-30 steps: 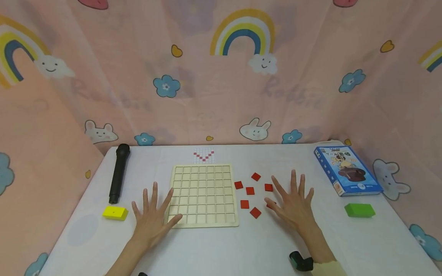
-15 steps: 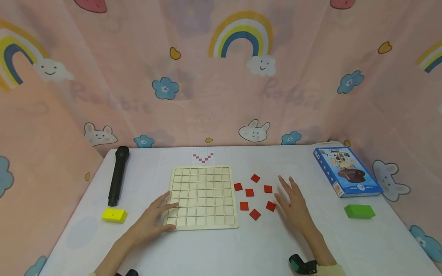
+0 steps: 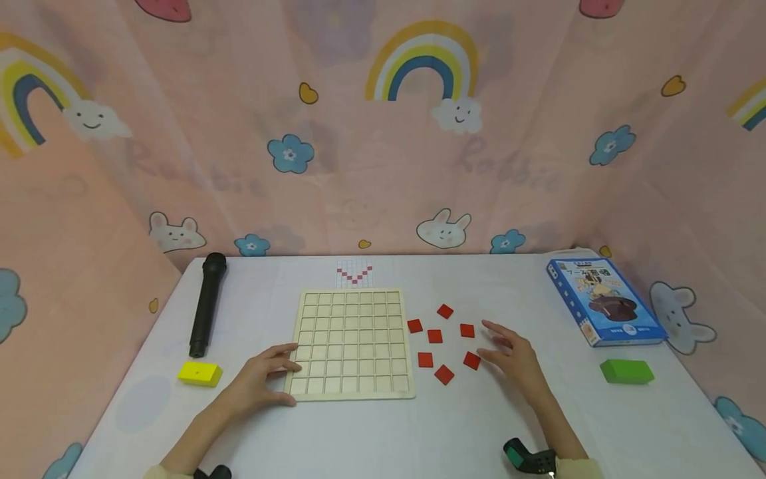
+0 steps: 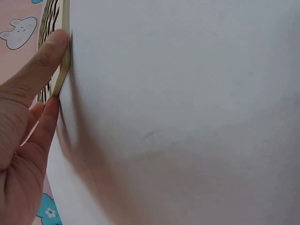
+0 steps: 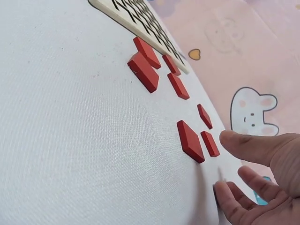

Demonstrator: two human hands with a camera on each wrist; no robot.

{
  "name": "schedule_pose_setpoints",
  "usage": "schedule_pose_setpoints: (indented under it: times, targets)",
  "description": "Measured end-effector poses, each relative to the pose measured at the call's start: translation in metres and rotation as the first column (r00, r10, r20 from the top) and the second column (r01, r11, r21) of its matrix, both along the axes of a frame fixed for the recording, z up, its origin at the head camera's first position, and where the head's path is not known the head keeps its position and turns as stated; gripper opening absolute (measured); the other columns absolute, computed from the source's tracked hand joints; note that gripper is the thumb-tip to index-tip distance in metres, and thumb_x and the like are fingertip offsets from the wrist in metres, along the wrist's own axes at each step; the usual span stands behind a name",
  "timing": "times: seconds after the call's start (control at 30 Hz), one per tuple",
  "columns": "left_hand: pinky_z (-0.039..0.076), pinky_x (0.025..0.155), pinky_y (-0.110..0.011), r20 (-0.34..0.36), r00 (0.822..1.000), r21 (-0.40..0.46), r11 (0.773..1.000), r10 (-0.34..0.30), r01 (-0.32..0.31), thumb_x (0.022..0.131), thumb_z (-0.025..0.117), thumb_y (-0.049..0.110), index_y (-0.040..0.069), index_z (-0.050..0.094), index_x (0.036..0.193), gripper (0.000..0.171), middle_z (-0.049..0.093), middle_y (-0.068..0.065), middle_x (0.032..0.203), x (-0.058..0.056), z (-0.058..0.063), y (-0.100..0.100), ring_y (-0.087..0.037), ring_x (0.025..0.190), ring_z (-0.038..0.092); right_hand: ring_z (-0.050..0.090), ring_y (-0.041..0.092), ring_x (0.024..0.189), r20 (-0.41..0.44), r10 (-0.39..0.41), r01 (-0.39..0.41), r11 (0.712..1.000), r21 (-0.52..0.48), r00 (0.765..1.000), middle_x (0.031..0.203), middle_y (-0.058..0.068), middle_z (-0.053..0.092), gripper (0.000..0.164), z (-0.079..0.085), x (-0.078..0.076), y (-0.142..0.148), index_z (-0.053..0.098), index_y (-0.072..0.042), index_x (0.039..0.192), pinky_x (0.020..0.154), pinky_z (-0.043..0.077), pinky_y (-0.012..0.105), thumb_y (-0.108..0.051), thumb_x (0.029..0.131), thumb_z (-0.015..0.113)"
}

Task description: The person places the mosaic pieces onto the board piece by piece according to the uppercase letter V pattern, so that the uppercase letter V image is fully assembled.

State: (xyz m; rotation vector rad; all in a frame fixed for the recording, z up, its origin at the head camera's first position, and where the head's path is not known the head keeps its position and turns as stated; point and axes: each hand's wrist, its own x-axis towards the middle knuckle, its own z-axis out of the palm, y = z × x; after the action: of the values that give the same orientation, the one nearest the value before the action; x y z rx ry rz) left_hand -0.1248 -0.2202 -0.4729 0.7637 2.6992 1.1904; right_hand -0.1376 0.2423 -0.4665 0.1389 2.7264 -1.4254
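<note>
A pale wooden grid board (image 3: 353,346) lies flat in the middle of the white table. My left hand (image 3: 257,382) holds it at the near left corner; in the left wrist view the thumb (image 4: 40,61) and a finger meet the edge of the board (image 4: 66,51). Right of the board lie several loose red square tiles (image 3: 435,336). My right hand (image 3: 519,366) hovers just right of the nearest red tile (image 3: 471,360), thumb and fingers apart, nothing between them. The right wrist view shows the fingertips beside the tiles (image 5: 190,141).
Behind the board lies a small grid card (image 3: 354,273) with a red V pattern. A black microphone-shaped rod (image 3: 207,305) and a yellow block (image 3: 200,374) are at left. A blue box (image 3: 607,301) and a green block (image 3: 626,371) stand at right.
My left hand has drawn in from spread fingers over the board to its near left corner. My right hand has turned, its fingers curving towards the red tiles. Board and tiles have stayed put.
</note>
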Motion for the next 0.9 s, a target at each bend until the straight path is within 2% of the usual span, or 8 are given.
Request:
schedule_pose_setpoints:
  times: [0.2,0.37,0.57,0.67,0.8,0.9]
  targets:
    - [0.054,0.092,-0.030,0.033,0.999,0.019,0.999,-0.027,0.027,0.063,0.087,0.011,0.000,0.070,0.097,0.040,0.048,-0.026,0.134,-0.001,-0.005,-0.003,-0.046,0.120,0.049,0.049,0.039,0.123,-0.007,0.026,-0.026,1.000,-0.010,1.000,0.140,0.022,0.047,0.052,-0.004,-0.004,0.001,0.051,-0.004,0.136,0.099,0.050,0.048,-0.009,0.088,0.069]
    - [0.053,0.092,-0.027,0.079,0.995,0.083,0.996,-0.053,0.046,0.064,0.086,0.010,0.004,0.068,0.088,0.031,0.045,-0.027,0.136,-0.002,-0.007,-0.005,-0.049,0.123,0.044,0.054,0.036,0.118,0.008,0.030,-0.030,1.000,-0.009,1.000,0.137,0.021,0.050,0.051,-0.007,-0.010,0.004,0.053,-0.004,0.135,0.097,0.052,0.045,-0.011,0.087,0.070]
    - [0.053,0.092,-0.027,0.133,0.991,0.101,0.995,-0.022,0.008,0.063,0.087,0.011,0.006,0.065,0.083,0.030,0.044,-0.026,0.136,-0.003,-0.007,-0.005,-0.049,0.124,0.043,0.062,0.028,0.101,0.006,0.053,-0.053,0.998,0.024,0.999,0.128,0.018,0.058,0.048,-0.011,-0.021,0.009,0.054,-0.006,0.134,0.099,0.050,0.048,-0.012,0.089,0.069]
    - [0.053,0.093,-0.027,0.160,0.987,0.114,0.993,-0.014,-0.005,0.063,0.087,0.011,0.006,0.064,0.082,0.030,0.043,-0.026,0.137,-0.003,-0.006,-0.004,-0.050,0.125,0.041,0.063,0.022,0.092,0.004,0.076,-0.076,0.996,0.038,0.997,0.124,0.017,0.061,0.045,-0.011,-0.026,0.012,0.056,-0.005,0.131,0.093,0.055,0.038,-0.012,0.089,0.069]
    - [0.053,0.093,-0.026,0.182,0.983,0.124,0.992,-0.012,-0.010,0.063,0.087,0.012,0.006,0.063,0.081,0.031,0.042,-0.026,0.138,-0.004,-0.005,-0.004,-0.050,0.126,0.040,0.060,0.019,0.082,-0.014,0.113,-0.113,0.993,0.034,0.993,0.120,0.018,0.062,0.041,-0.009,-0.031,0.015,0.059,-0.002,0.126,0.078,0.054,0.019,-0.010,0.087,0.070]
    - [0.053,0.093,-0.025,0.187,0.982,0.123,0.992,-0.006,-0.017,0.062,0.087,0.013,0.006,0.062,0.080,0.031,0.042,-0.026,0.138,-0.005,-0.005,-0.003,-0.050,0.126,0.040,0.057,0.020,0.076,-0.029,0.141,-0.140,0.990,0.027,0.990,0.118,0.019,0.063,0.039,-0.009,-0.034,0.017,0.061,-0.001,0.123,0.069,0.052,0.015,-0.009,0.086,0.071]
